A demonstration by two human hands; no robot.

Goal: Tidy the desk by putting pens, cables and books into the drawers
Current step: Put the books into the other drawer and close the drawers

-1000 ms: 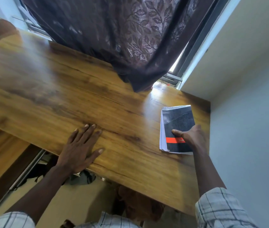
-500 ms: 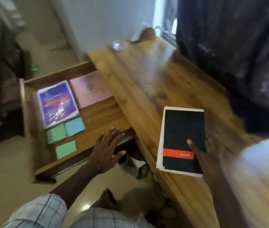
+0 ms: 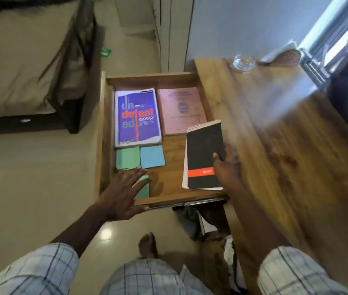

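Right hand (image 3: pixel 227 167) grips notepad (image 3: pixel 202 150) over drawer (image 3: pixel 147 78) beside wooden desk (image 3: pixel 275 145).

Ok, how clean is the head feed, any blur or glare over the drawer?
Head view: no glare over the drawer, and the title on the purple book reads; the notepad in the right hand is slightly soft; the desk top is smeared, with a pale streak of window glare.
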